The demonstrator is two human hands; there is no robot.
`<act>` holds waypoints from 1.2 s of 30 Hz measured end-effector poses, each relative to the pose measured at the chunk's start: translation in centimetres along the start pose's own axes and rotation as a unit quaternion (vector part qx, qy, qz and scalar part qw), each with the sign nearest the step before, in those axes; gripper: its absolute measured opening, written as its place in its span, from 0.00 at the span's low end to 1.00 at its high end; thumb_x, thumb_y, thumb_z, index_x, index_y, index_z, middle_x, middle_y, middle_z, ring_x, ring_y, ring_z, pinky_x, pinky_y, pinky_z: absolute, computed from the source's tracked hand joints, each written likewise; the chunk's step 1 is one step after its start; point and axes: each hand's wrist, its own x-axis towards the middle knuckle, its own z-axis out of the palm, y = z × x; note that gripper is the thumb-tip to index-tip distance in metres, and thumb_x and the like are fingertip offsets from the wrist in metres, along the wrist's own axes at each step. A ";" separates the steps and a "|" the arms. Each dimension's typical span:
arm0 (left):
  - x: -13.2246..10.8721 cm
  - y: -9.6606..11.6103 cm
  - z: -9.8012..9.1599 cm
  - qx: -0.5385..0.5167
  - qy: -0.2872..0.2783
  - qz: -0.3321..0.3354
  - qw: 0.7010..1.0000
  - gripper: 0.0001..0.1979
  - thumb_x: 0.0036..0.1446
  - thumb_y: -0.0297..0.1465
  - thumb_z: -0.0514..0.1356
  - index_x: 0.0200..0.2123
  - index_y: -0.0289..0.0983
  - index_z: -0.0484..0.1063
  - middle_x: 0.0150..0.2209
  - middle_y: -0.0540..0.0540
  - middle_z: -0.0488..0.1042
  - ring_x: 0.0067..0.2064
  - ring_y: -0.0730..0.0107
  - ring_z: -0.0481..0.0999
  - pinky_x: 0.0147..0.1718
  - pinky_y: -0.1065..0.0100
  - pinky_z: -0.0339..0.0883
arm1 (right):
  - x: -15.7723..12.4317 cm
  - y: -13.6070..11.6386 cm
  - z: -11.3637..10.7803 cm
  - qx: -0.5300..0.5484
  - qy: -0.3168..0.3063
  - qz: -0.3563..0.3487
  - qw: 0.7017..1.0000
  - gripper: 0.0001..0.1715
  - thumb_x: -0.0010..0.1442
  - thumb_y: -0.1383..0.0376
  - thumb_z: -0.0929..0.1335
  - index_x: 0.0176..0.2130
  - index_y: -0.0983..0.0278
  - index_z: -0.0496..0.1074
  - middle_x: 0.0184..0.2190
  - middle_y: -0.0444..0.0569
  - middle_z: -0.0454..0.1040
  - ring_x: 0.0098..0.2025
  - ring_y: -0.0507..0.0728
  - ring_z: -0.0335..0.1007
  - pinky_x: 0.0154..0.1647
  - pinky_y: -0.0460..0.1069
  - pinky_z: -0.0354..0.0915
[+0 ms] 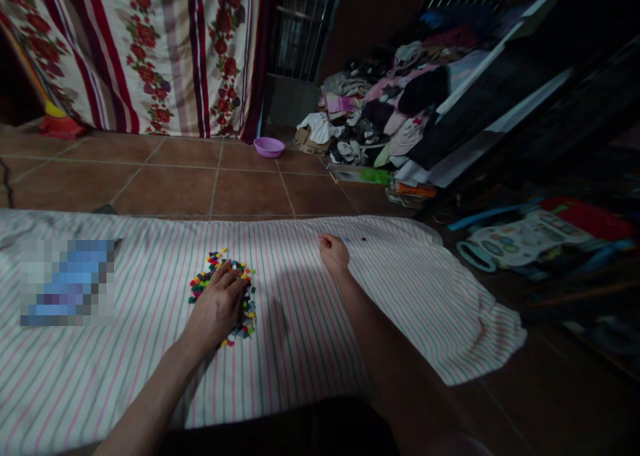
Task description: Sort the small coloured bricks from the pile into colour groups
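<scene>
A heap of small multicoloured pieces (247, 326), perhaps plastic blocks or beads, lies on a striped cloth (300, 349). My left hand (223, 299) rests palm down over the heap, its fingers bent slightly and apart among the pieces, hiding the middle of it. To the right, my right hand (334, 253) is low over the cloth with its fingers curled together; whatever may be in them is hidden. Just beyond that hand lie a small blue piece (347, 239) and a small dark piece (364, 239), apart from the heap.
A blurred-out blue object (75, 279) lies on the cloth at the left. Past the cloth's far edge, a purple basin (269, 147) stands on the tiled floor, near a flowered curtain (145, 56). Clothes (395, 103) are piled at the back right. A toy-like panel (520, 236) sits at the right.
</scene>
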 end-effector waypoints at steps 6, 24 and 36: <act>-0.1 0.1 0.0 0.009 0.009 -0.002 1.000 0.16 0.62 0.24 0.48 0.44 0.34 0.75 0.49 0.39 0.74 0.61 0.51 0.62 0.56 0.49 0.67 | 0.6 0.9 0.5 0.109 0.032 0.007 0.993 0.15 0.57 0.64 0.64 0.38 0.64 0.78 0.38 0.52 0.79 0.40 0.57 0.73 0.44 0.49 0.65; -0.9 -0.7 -2.4 0.051 -0.048 -0.002 0.998 0.14 0.53 0.19 0.54 0.39 0.32 0.76 0.48 0.37 0.75 0.56 0.51 0.69 0.58 0.48 0.64 | -11.5 -9.1 2.2 0.205 -0.163 -0.266 0.928 0.05 0.55 0.70 0.67 0.32 0.62 0.73 0.31 0.45 0.72 0.31 0.51 0.69 0.34 0.45 0.65; -1.0 -0.9 -2.9 0.045 -0.072 -0.007 0.996 0.17 0.46 0.17 0.56 0.40 0.34 0.75 0.47 0.39 0.75 0.55 0.53 0.69 0.58 0.48 0.64 | -14.2 -9.1 1.6 0.113 -0.206 -0.336 0.912 0.12 0.61 0.73 0.64 0.40 0.62 0.74 0.36 0.48 0.72 0.41 0.54 0.70 0.44 0.47 0.65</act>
